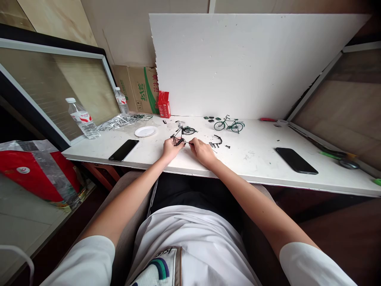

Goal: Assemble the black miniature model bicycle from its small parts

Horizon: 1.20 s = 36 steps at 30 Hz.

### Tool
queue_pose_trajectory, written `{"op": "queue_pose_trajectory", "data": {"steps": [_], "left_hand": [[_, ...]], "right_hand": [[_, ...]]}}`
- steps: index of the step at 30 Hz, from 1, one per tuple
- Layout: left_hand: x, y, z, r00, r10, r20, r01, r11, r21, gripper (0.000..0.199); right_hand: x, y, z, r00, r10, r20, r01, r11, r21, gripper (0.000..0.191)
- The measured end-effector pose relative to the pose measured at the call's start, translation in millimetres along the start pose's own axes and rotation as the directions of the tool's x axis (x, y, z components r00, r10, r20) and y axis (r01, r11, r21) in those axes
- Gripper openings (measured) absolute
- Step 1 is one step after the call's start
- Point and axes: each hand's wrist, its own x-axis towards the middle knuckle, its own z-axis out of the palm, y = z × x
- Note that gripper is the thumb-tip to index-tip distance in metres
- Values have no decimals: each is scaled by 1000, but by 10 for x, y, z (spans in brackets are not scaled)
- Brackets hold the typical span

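Observation:
A small black model bicycle, only partly put together, is gripped by my left hand just above the white table. Its handlebar points away from me, and a loose-looking wheel lies right behind it. My right hand is closed in a pinch on a thin dark tool or rod that reaches toward the bicycle's near end; its kind is too small to make out. Beyond my right hand lie a curved black mudguard-like part and other small black pieces. A green model bicycle stands upright farther back.
A white plate, a black phone, water bottles and silvery wrapping are on the left. A red box and a carton stand behind. Another phone lies on the right.

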Motion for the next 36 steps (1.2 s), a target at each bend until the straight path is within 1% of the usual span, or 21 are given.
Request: {"op": "queue_pose_trajectory", "data": {"steps": [3, 9, 14, 19, 26, 31, 34, 36], "left_hand": [[9, -30, -10, 1000, -4, 10, 4, 1000, -1, 31], [44, -127, -49, 998, 48, 43, -52, 996, 75, 29], [35, -115, -51, 997, 44, 57, -48, 996, 71, 31], [36, -131, -53, 997, 37, 62, -41, 997, 65, 34], [39, -125, -60, 996, 58, 69, -64, 994, 91, 30], [26, -97, -57, 996, 74, 56, -82, 983, 163, 29], [31, -107, -50, 997, 54, 53, -61, 990, 129, 31], [32, -109, -41, 998, 42, 44, -46, 995, 93, 33]], "right_hand": [[-6, -18, -31, 1000, 0, 16, 0, 999, -41, 28], [-14, -27, -37, 998, 38, 52, -32, 994, -103, 34], [-10, -15, -24, 997, 57, 55, -51, 993, -107, 39], [-13, -23, -41, 996, 69, 52, -64, 992, -105, 40], [-7, -6, -35, 995, 62, 72, -54, 992, -112, 47], [6, -3, -15, 989, 78, 122, -68, 994, -87, 43], [4, -10, -16, 985, 84, 148, -79, 996, -45, 39], [-4, -19, -25, 986, 91, 140, -91, 996, -2, 36]]}}
